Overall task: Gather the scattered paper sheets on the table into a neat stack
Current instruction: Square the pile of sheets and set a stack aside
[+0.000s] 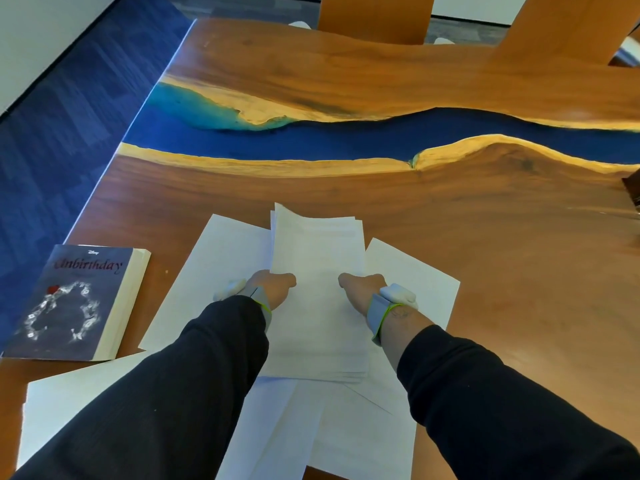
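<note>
So the left grip [273, 286] had the paper stack [318, 258] pinched at its left edge and the right grip [363, 289] had it at the right edge. Thumbs were on top and the fingers were hidden underneath. The stack was over a mess of loose sheets [214, 271] spread around it on the wooden worktop [502, 271]. A paperback [72, 303] lay off to the left.

A: What colours show?
B: White sheets [318, 271] on a brown wood-grain table [485, 254] crossed by a deep blue band, turquoise at one end.
A: And the book [69, 303]?
B: Dark grey cover, red title, white ring pattern.
</note>
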A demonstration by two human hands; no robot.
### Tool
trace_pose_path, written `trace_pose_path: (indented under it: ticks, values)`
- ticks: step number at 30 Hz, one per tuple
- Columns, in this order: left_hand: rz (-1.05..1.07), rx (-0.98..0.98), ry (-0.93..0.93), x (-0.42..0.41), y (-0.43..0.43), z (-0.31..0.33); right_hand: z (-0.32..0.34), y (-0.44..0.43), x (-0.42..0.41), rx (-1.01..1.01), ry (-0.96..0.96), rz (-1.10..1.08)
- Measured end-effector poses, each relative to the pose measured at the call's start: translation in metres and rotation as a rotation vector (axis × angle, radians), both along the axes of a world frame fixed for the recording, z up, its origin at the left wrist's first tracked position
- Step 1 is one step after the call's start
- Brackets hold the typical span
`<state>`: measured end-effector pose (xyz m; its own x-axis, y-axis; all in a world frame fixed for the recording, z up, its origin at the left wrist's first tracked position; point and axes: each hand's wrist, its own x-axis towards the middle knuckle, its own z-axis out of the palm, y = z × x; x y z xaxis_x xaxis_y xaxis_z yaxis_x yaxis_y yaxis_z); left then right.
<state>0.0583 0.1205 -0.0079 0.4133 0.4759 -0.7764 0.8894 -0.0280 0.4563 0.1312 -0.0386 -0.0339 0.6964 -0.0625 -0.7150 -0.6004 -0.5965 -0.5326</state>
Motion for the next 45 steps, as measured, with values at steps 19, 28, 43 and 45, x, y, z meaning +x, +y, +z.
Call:
trace_pose_path:
  ticks: [19,28,43,45]
  values:
    - [0.039,0.012,-0.547,-0.056,0.016,0.059,0.065,-0.025,-0.014,0.327,-0.357,0.045]
    - [0.287,0.261,-0.852,-0.101,-0.031,0.094,0.108,-0.028,-0.06,0.554,-0.739,0.107]
    - [0.204,0.307,-0.721,-0.12,-0.029,0.06,0.084,-0.036,-0.087,0.407,-0.592,0.159]
    - [0.182,0.303,-0.64,-0.118,-0.029,0.057,0.08,-0.035,-0.087,0.36,-0.559,0.182]
